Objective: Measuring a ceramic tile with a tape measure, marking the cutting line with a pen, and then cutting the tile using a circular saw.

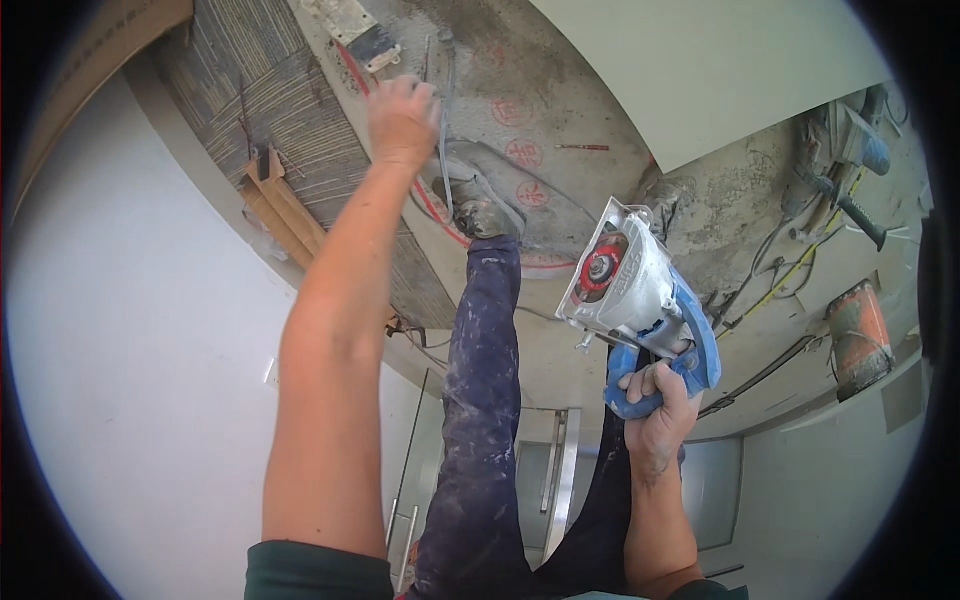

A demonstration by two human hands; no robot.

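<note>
My right hand (660, 400) is wrapped round the blue handle of a handheld circular saw (640, 285). The saw is tipped up, so its silver base plate and the red disc at its hub show. Out over the floor at upper left is my left hand (403, 120), back upward and fingers curled under; whatever they hold, if anything, is hidden. A grey cord (446, 150) runs right beside it. Just beyond the left fingers lie a dusty flat plate with a dark strip (345, 22) and a small pale piece (384, 58).
My dusty shoe (485, 215) stands on concrete marked with red stamps (523, 153). A pale board (720, 70) covers the far right. A power tool (850, 150), a yellow tape (790, 285) and an orange cylinder (860, 340) lie at right. Carpet (235, 75) and cardboard (280, 205) are at left.
</note>
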